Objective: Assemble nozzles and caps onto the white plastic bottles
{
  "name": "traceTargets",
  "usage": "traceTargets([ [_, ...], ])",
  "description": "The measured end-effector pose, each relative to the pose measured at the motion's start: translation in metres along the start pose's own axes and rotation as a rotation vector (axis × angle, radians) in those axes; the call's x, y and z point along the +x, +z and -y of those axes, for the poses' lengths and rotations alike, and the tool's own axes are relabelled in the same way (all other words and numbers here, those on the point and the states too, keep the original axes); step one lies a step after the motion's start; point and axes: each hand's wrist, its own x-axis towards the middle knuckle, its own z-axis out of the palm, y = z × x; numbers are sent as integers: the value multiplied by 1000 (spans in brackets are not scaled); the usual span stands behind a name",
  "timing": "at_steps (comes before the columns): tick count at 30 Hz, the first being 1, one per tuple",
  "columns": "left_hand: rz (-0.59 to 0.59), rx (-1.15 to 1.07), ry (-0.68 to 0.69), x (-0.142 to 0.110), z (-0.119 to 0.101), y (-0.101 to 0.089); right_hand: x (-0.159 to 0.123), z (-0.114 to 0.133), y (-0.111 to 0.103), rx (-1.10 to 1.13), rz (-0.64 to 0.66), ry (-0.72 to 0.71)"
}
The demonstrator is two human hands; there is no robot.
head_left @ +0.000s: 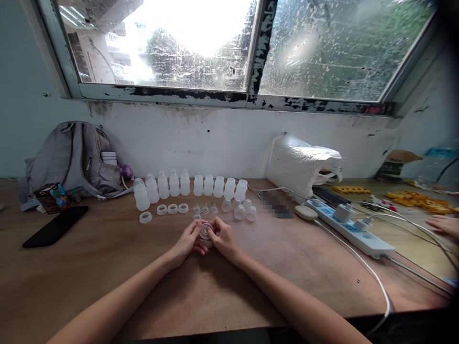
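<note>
My left hand (192, 237) and my right hand (223, 238) meet above the table, thumbs and fingers closed on a translucent bottle ring (205, 231). What looks like a clear silicone teat sits inside it, but fingers cover part. Just beyond my hands lie several clear teats (205, 209). Clear dome caps (239, 213) stand to their right. On the left are three loose bottle rings (172, 209) in a row, with another ring (145, 218) nearer me. Behind stand capped baby bottles (141, 197) on the left and open-topped baby bottles (219, 187) on the right.
A black phone (55, 227), a small carton (52, 198) and a grey backpack (77, 157) are at left. Right of the caps lie a white power strip (353, 229), cables and a white adapter (306, 212). A white bag (301, 165) stands behind. Another person's hand (444, 224) shows far right, near yellow parts (416, 200).
</note>
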Motion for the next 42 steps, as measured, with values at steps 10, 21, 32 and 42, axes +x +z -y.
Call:
traceTargets([
  [10,-42,18,-19,1,3,-1,-1,-1,-3,-90,65,-105],
  [21,-36,21,-18,0,2,-1,-1,3,-6,-2,135,-121],
  [32,-86,139,58,-3,2,3,3,-7,0,-2,117,-61],
  [42,-70,220,75,-2,0,7,-1,-6,-5,-63,124,-127],
])
